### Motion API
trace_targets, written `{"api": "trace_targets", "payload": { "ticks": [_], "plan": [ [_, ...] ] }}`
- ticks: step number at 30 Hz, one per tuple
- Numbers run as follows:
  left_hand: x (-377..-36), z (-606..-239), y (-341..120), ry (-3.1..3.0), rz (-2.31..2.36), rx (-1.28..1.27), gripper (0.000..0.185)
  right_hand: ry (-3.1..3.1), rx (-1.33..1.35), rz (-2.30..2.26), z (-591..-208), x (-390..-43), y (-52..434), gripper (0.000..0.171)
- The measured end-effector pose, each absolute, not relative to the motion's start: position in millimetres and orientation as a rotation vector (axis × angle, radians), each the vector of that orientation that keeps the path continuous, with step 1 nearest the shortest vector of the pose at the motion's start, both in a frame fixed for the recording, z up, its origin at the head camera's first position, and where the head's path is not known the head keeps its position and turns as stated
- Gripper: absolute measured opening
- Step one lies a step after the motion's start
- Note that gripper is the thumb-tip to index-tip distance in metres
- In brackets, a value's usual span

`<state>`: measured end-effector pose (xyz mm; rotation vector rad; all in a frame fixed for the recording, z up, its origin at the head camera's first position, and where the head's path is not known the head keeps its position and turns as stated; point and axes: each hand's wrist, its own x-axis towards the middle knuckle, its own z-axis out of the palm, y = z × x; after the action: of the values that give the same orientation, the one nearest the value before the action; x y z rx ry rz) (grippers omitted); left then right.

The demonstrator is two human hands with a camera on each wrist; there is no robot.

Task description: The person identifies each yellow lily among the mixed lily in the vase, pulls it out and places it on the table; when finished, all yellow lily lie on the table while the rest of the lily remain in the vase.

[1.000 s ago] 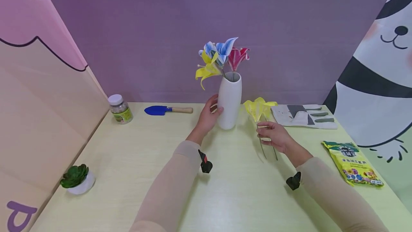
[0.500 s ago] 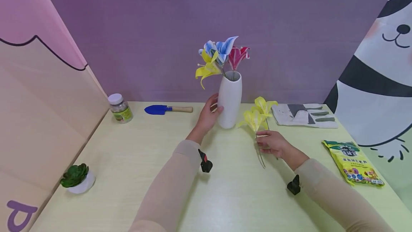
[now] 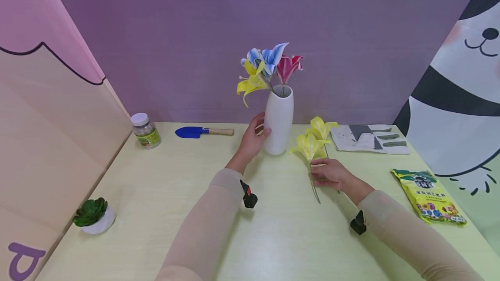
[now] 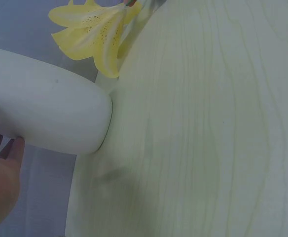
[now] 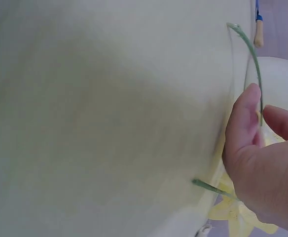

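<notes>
Right, head view first: left hand (image 3: 253,138) is curled round the lower side of the white vase (image 3: 278,120), thumb on the front, steadying it upright near the back of the bench (image 3: 164,194). Vase already carries blue, pink & yellow blooms (image 3: 267,68). Right hand (image 3: 331,173) pinches the stem of a yellow lily (image 3: 308,145) just below the bloom; the stem's lower end touches or hangs just above the bench, tilted slightly, just right of the vase but apart from it. A 2nd yellow lily (image 3: 321,127) lies behind it, near the grey gloves (image 3: 369,139). Elsewhere: blue trowel (image 3: 203,132), small jar (image 3: 145,131), potted succulent (image 3: 93,216), yellow packet (image 3: 429,196).

Left wrist view: palm & fingertips (image 4: 3,173) rest against the vase wall (image 4: 45,118), w/ a yellow bloom (image 4: 94,32) beyond the vase base. Grip looks light, more a brace than a clamp.

Right wrist view: thumb and fingers (image 5: 242,128) close on the thin green stem (image 5: 250,52), which bows upward; a 2nd stem end (image 5: 208,187) pokes out under the hand. Can't tell if that one is held too or just lying there.

Judgement: step in hand looks like picking up a loose lily to add to the vase, i.e. grasp made, lift not yet done. Next move prob. calls for raising the stem clear of the bench, turning it cut-end down, and threading it into the narrow mouth beside the stems already there, w/ the left hand holding the vase firm so it doesn't tip.
</notes>
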<state>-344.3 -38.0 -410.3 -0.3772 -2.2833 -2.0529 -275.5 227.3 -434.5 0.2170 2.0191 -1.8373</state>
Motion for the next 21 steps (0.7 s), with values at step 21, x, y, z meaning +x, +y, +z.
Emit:
{"api": "trace_targets", "payload": {
  "ticks": [21],
  "plan": [
    [-343,-410,-39,-2.247,-2.078,-0.384,0.059,2.578,-0.362,-2.128,-390,-297,189,0.043]
  ]
}}
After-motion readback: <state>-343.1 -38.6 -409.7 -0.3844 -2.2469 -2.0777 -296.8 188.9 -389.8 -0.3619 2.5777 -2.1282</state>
